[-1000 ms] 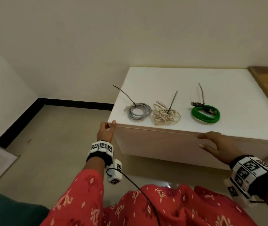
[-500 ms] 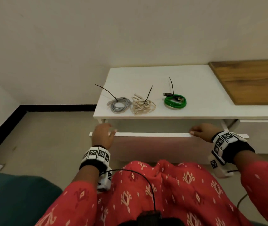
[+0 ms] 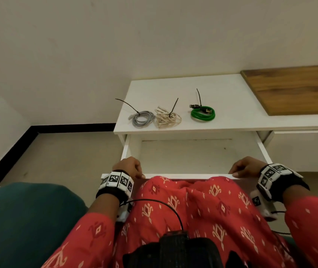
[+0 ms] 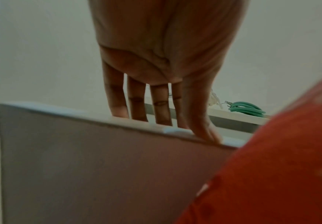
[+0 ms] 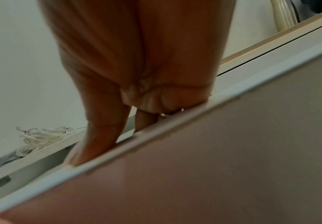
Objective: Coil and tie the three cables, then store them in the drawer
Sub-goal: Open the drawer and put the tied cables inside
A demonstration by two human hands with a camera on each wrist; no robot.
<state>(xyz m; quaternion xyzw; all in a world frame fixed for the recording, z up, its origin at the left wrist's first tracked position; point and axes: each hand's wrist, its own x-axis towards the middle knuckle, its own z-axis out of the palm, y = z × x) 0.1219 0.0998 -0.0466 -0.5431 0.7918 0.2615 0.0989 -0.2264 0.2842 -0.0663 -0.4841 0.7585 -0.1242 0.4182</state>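
White laminate drawer (image 3: 193,176), pulled out at the centre of the head view, has its front panel held at both ends: the left hand (image 3: 129,168) hooks its fingers (image 4: 137,109) over the top edge with the thumb on the front lip, and the right hand (image 3: 246,168) grips the same edge likewise. Three tied coils sit in a row on the white cabinet top (image 3: 231,101) above: a grey round cable (image 3: 141,118), a cream tangled cable (image 3: 166,118) touching it, and a green glossy cable (image 3: 202,114) apart to the right.
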